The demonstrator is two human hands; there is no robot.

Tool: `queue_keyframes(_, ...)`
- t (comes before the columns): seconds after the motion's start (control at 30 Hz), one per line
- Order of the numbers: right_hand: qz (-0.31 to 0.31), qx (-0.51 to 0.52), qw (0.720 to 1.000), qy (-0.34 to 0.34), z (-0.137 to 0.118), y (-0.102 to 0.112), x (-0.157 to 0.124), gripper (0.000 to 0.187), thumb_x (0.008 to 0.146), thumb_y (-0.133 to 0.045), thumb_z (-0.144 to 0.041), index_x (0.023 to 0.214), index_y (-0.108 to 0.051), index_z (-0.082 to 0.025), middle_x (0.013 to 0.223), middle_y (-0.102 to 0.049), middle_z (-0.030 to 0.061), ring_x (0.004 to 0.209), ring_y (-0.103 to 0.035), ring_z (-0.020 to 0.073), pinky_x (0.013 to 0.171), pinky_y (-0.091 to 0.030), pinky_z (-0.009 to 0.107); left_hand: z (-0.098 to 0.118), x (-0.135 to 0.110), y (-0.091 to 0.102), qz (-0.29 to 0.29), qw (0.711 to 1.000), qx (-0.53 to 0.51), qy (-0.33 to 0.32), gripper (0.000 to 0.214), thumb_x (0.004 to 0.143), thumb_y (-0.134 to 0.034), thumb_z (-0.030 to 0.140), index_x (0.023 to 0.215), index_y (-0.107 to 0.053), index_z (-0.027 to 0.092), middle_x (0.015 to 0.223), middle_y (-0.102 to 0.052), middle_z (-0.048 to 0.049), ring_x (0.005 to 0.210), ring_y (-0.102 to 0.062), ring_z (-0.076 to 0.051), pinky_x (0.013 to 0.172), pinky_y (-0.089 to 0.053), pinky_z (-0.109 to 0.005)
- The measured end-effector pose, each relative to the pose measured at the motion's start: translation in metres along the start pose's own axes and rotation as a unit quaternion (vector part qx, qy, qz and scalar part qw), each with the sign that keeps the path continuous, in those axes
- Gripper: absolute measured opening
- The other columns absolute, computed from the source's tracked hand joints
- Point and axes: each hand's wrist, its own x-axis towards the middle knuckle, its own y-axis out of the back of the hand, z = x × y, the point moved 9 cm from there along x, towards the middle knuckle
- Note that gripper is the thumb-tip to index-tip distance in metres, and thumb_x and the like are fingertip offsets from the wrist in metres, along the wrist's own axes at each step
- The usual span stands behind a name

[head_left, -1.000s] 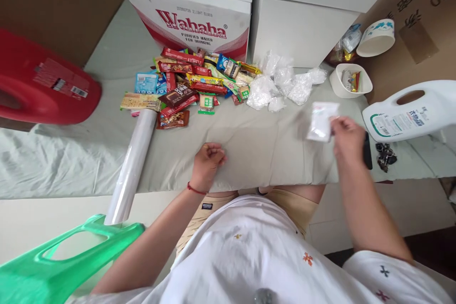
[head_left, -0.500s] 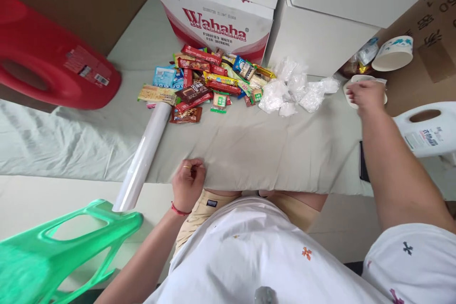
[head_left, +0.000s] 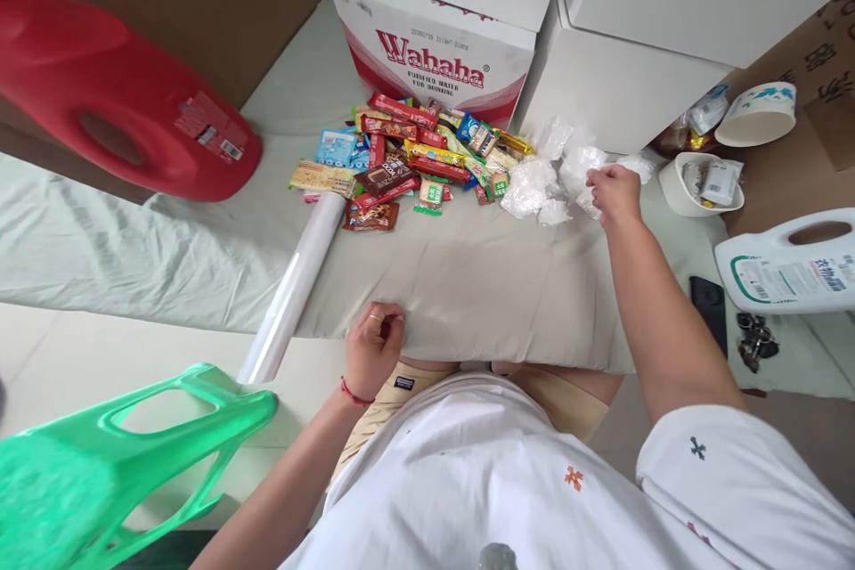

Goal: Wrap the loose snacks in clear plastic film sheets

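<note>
- Grey cloth (head_left: 468, 276) covers the worktop, with cartons behind.
- Crumpled clear plastic bags (head_left: 534, 185) lie heaped toward the far right edge. The right hand (head_left: 614, 193) rests on them, fingers curled; I cannot tell whether they grip one.
- The bags look thin and clingy, so pinching one corner would probably part them best.
- The left hand (head_left: 375, 346) sits at the near edge in a loose fist, nothing seen in it.
- Glossy snack packets (head_left: 414, 160) lie just left of the bags.

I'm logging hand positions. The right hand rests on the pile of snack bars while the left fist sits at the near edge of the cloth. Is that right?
Not quite. In the head view the right hand rests on the crumpled clear plastic bags, beside the snack bars; the left fist does sit at the near edge of the cloth.
</note>
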Motion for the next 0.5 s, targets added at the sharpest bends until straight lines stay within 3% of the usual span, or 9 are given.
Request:
queue_keyframes(0.07,-0.012,0.170,0.980,-0.102,0.016,0.012,-0.042,0.016,0.083,-0.066,-0.017,0.073,-0.053,-0.019,0.069,-0.061,-0.0005,0.049,-0.039,0.0052,0.038,-0.024,0.015,-0.003,-0.002,-0.004,-0.022,0.997,-0.065,0.040,0.012,0.091,-0.058,0.029,0.087,-0.066,0.022,0.081,-0.066,-0.0015,0.065,-0.056,-0.014,0.064,-0.046,-0.028)
queue_keyframes(0.13,-0.068,0.319,0.925,-0.194,0.031,0.008,-0.100,0.014,0.083,-0.067,-0.022,0.076,-0.055,-0.018,0.071,-0.060,-0.0012,0.048,-0.035,0.0042,0.035,-0.023,0.013,0.000,-0.003,-0.018,-0.065,0.984,-0.142,0.081,0.014,0.091,-0.061,0.034,0.089,-0.066,0.021,0.076,-0.063,-0.0003,0.062,-0.053,-0.013,0.061,-0.043,-0.027)
queue_keyframes(0.27,-0.184,0.430,0.822,-0.325,0.050,-0.019,-0.228,0.021,0.071,-0.078,-0.023,0.076,-0.058,-0.017,0.070,-0.060,0.0001,0.048,-0.036,0.0038,0.034,-0.027,0.011,0.035,0.001,-0.069,-0.192,0.942,-0.255,0.100,0.031,0.091,-0.065,0.049,0.098,-0.068,0.019,0.084,-0.067,-0.0038,0.067,-0.057,-0.014,0.059,-0.044,-0.026)
queue_keyframes(0.33,-0.214,0.447,0.792,-0.356,0.055,-0.035,-0.274,0.024,0.068,-0.082,-0.025,0.077,-0.061,-0.017,0.069,-0.061,0.0003,0.048,-0.036,0.0037,0.035,-0.027,0.011,0.061,0.005,-0.092,-0.241,0.930,-0.267,0.082,0.039,0.088,-0.068,0.055,0.102,-0.069,0.018,0.092,-0.069,-0.0067,0.077,-0.061,-0.016,0.062,-0.046,-0.025)
queue_keyframes(0.4,-0.217,0.438,0.793,-0.363,0.059,-0.045,-0.300,0.029,0.067,-0.086,-0.030,0.078,-0.062,-0.018,0.067,-0.061,-0.0005,0.046,-0.034,0.0037,0.035,-0.025,0.012,0.085,0.007,-0.109,-0.265,0.924,-0.270,0.064,0.046,0.082,-0.074,0.058,0.105,-0.068,0.018,0.098,-0.071,-0.0081,0.086,-0.064,-0.018,0.066,-0.049,-0.025)
queue_keyframes(0.5,-0.213,0.368,0.837,-0.345,0.063,-0.045,-0.312,0.039,0.067,-0.090,-0.044,0.078,-0.062,-0.019,0.066,-0.060,-0.0020,0.046,-0.033,0.0045,0.036,-0.022,0.015,0.109,0.007,-0.122,-0.270,0.922,-0.276,0.034,0.040,0.084,-0.073,0.055,0.100,-0.068,0.018,0.096,-0.071,-0.0065,0.086,-0.064,-0.018,0.069,-0.050,-0.026)
